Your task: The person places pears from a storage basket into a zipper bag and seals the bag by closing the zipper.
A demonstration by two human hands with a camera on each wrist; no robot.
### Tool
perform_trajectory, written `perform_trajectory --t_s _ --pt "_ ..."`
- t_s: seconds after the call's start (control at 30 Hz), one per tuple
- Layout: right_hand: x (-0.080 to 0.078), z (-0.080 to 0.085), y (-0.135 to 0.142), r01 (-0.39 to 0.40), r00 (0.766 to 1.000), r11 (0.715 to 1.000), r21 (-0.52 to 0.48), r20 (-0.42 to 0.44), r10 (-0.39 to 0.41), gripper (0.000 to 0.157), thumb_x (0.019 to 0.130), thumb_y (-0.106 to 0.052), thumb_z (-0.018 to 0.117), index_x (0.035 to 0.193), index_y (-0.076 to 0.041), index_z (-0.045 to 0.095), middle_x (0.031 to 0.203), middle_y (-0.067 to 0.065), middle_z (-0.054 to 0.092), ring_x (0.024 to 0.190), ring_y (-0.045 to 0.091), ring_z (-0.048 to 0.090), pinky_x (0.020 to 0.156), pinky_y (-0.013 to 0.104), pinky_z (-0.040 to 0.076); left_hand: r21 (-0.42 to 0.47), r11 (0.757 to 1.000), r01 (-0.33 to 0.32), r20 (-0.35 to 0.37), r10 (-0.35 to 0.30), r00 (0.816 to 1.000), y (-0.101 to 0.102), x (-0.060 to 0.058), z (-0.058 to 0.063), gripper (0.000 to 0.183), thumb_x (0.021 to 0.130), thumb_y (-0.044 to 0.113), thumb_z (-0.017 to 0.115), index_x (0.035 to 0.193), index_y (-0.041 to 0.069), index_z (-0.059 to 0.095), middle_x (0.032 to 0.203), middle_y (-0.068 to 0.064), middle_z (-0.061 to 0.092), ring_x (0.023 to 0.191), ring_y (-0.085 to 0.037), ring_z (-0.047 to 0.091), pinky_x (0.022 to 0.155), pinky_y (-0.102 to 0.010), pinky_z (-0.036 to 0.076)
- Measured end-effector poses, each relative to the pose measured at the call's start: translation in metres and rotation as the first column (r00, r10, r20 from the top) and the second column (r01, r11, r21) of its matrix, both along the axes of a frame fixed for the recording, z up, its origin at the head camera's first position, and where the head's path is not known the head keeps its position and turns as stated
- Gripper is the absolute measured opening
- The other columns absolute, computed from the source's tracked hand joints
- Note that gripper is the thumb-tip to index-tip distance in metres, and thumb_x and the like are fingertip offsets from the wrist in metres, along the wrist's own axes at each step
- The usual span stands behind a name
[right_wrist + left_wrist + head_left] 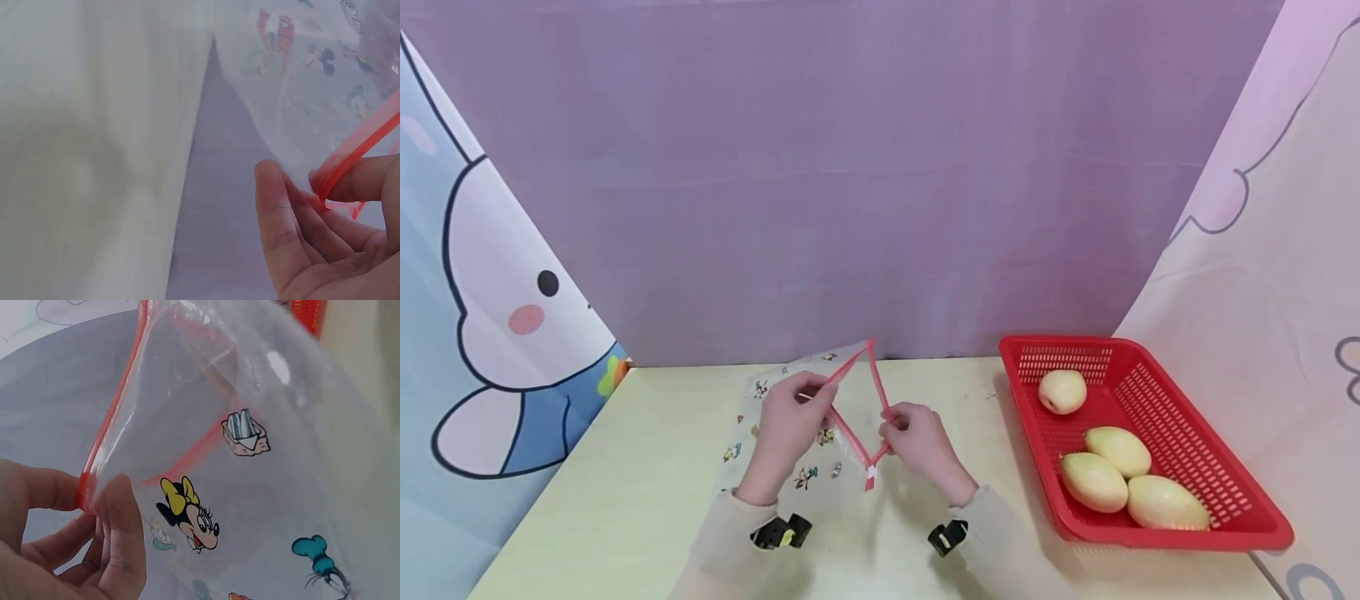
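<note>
Between the two hands hangs a clear zip bag (808, 479) printed with small cartoon figures. Its red zip edge (880, 379) is spread apart into a diamond-shaped mouth, with a white and red slider (870, 477) at the near corner. The left hand (793, 421) pinches the left side of the mouth; in the left wrist view, thumb and fingers (122, 531) grip the red strip. On the opposite side the right hand (921, 446) pinches the other red strip, its thumb and fingers (275, 206) around the edge in the right wrist view.
To the right stands a red plastic basket (1037, 467) with perforated walls, holding several pale yellow-green fruits (1093, 482). The pale table (647, 467) meets a purple cloth backdrop (865, 183). Cartoon-printed cloths hang at left and right.
</note>
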State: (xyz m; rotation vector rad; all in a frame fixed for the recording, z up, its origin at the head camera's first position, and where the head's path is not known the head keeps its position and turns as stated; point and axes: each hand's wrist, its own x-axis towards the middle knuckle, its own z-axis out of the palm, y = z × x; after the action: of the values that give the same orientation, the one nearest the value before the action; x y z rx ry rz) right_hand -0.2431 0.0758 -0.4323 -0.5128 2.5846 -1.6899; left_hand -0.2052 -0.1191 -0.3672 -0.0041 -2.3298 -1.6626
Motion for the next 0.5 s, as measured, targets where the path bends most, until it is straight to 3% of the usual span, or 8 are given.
perform_trajectory --t_s 0.3,0.37,0.5 --pt "0.000 0.017 0.010 0.068 0.997 0.997 -0.040 -0.018 -0.069 0.017 0.093 0.003 0.066 0.108 0.007 0.071 0.089 0.019 0.073 0.069 0.017 0.070 0.065 0.030 0.062 0.162 0.987 -0.022 0.010 0.021 1.000 -0.008 0.002 0.011 0.017 0.099 0.014 0.067 0.106 -0.001 0.071 0.087 -0.012 0.062 0.065 -0.018 0.066 0.056 -0.026 0.059" --pt "0.000 0.020 0.013 0.091 0.996 0.995 -0.035 -0.019 -0.092 0.017 0.093 0.002 0.068 0.109 0.005 0.072 0.090 0.017 0.073 0.071 0.018 0.072 0.068 0.032 0.062 0.206 0.978 -0.022 0.019 0.019 1.000 -0.011 0.001 0.013 0.016 0.099 0.012 0.068 0.106 -0.002 0.070 0.088 -0.013 0.060 0.067 -0.017 0.065 0.063 -0.028 0.062" --pt "-0.001 0.024 0.019 0.119 0.992 0.993 -0.015 -0.027 -0.120 0.018 0.092 -0.001 0.070 0.109 0.002 0.074 0.091 0.010 0.075 0.075 0.018 0.072 0.072 0.035 0.062 0.249 0.968 -0.037 0.048 0.026 0.999 -0.015 0.002 0.016 0.016 0.099 0.010 0.067 0.106 -0.003 0.069 0.092 -0.015 0.060 0.067 -0.015 0.065 0.064 -0.029 0.062"
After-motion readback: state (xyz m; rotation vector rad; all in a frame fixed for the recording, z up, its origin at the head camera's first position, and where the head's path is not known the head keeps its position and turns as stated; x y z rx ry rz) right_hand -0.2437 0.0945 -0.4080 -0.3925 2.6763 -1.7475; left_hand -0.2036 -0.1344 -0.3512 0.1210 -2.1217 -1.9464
